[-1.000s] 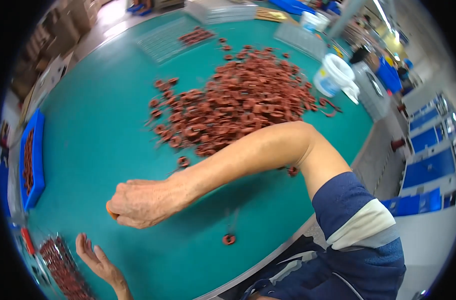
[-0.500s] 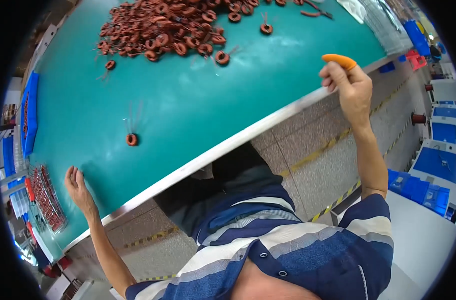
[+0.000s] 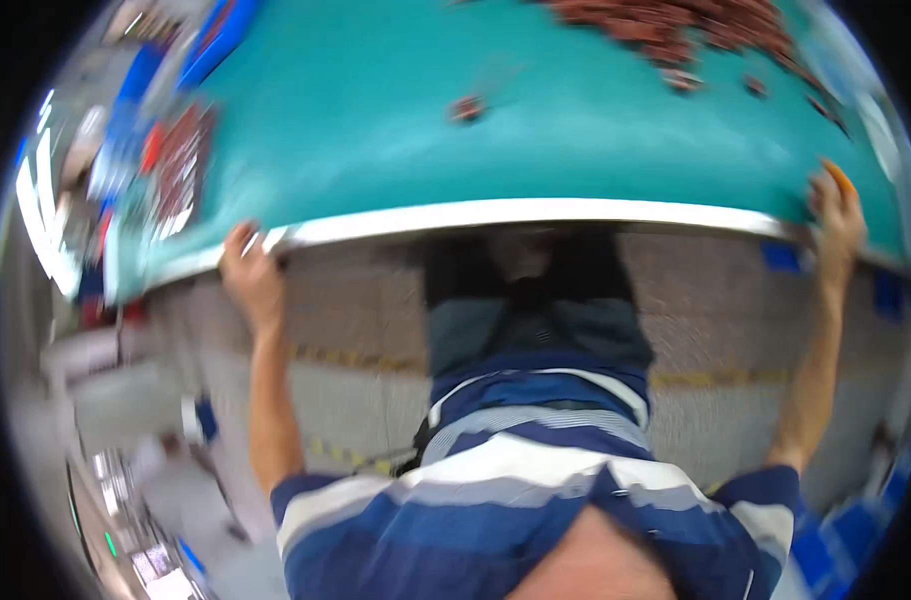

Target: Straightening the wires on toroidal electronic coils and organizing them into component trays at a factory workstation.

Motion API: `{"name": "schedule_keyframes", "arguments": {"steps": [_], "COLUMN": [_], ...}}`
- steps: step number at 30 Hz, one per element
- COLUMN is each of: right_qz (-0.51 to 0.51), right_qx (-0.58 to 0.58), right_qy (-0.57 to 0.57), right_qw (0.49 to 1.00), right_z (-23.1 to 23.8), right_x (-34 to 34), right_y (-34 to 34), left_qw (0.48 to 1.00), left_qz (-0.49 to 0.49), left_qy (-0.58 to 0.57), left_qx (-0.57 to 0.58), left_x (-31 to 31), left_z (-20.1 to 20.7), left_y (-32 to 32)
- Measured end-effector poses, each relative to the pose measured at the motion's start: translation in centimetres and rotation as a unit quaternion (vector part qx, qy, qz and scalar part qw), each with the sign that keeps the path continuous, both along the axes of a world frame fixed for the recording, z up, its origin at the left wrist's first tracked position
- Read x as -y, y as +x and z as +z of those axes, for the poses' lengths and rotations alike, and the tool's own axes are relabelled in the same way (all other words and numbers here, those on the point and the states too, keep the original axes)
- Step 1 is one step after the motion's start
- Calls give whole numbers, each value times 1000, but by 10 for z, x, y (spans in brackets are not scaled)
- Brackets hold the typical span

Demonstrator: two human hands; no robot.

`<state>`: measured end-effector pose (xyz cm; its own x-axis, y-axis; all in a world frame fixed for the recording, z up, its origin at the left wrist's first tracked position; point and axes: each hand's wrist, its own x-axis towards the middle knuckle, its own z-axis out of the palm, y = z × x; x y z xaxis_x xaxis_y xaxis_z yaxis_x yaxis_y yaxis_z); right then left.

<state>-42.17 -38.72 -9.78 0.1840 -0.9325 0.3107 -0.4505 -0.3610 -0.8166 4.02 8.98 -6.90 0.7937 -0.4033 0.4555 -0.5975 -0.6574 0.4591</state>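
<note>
At the left, my left hand (image 3: pixel 253 278) is at the white front edge (image 3: pixel 535 210) of the green table, fingers curled over it. My right hand (image 3: pixel 837 222) is by the same edge at the right, with an orange finger cot (image 3: pixel 839 178) on one finger; motion smears its fingers, and no held thing shows. A single copper-coloured wound ring coil (image 3: pixel 466 108) with thin wire leads lies alone on the green table top (image 3: pixel 355 140). Beyond, at the upper right, spreads a blurred heap of the same coils (image 3: pixel 675 30).
A blue tray (image 3: pixel 215 42) and a clear container of reddish parts (image 3: pixel 183 170) stand at the table's left end. Several blue bins (image 3: pixel 845 540) are at the lower right. Beneath the edge is a floor with a yellow-black stripe (image 3: pixel 360 360).
The view has swung left, so the table edge now runs nearly level. My left hand has gone from lying on the table top to its edge; my right hand is lower, by the edge.
</note>
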Motion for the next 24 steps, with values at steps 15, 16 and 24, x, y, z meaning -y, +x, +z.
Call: {"name": "schedule_keyframes", "arguments": {"steps": [15, 16, 24], "right_qz": [58, 26, -12], "right_qx": [-186, -200, -283], "right_qy": [-129, -127, -122], "right_qw": [972, 971, 951], "right_z": [-15, -5, 3], "right_x": [-23, -20, -55], "right_y": [42, 27, 76], "left_qw": [982, 979, 867], "left_qz": [42, 27, -133], "left_qy": [-5, -16, -257], "left_qx": [-186, -200, -406], "left_x": [-160, -127, -182], "left_z": [-276, -292, -452], "left_y": [61, 64, 145]}}
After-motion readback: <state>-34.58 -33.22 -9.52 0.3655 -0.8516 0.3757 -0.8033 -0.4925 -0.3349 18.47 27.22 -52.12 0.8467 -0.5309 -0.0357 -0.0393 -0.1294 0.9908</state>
